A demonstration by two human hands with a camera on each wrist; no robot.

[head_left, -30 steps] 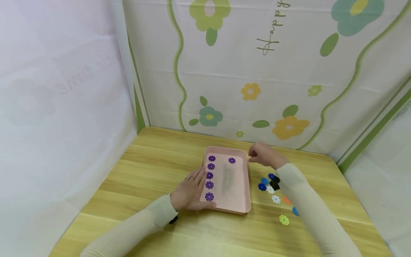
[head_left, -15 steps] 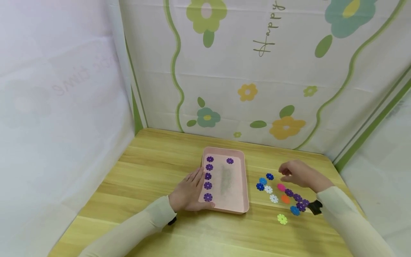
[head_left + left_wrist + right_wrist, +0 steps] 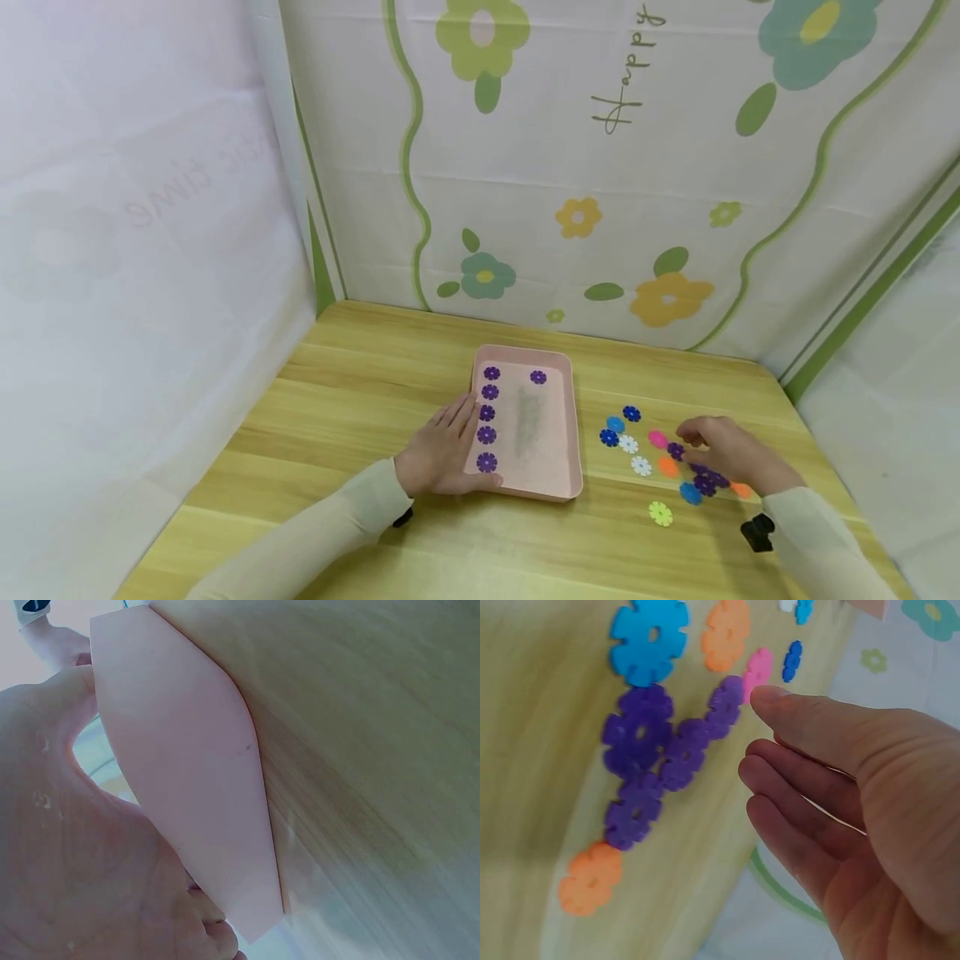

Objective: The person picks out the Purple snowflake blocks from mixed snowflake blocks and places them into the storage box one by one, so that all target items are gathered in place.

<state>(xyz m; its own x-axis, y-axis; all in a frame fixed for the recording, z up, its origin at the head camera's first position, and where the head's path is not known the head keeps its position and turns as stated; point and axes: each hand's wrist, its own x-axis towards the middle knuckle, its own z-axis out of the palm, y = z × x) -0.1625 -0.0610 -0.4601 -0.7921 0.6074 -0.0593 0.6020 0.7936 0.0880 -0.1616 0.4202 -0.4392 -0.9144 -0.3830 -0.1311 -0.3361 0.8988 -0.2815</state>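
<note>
A shallow pink tray [image 3: 546,467] lies on the wooden table, holding a column of several purple notched plastic discs [image 3: 487,435] along its left side and one purple disc [image 3: 538,377] near the back right. My left hand [image 3: 438,450] rests against the tray's front left corner, fingers extended along the left wall and thumb along the front edge. In the right wrist view, my right hand [image 3: 870,802] hovers with loosely bent fingers and a gap between thumb and fingertips. Beside it lie several overlapping purple discs [image 3: 637,731] on the table.
Right of the tray are scattered dark blue [image 3: 632,413], white [image 3: 641,466], pink [image 3: 657,439], orange [image 3: 668,466], light blue [image 3: 691,493] and yellow-green discs [image 3: 660,513]. A flower-printed cloth [image 3: 525,175] stands behind the table, with more cloth at both sides.
My right hand has moved from the tray's right back corner rightward and toward me, down to the purple discs. My left hand has stayed on the tray.
</note>
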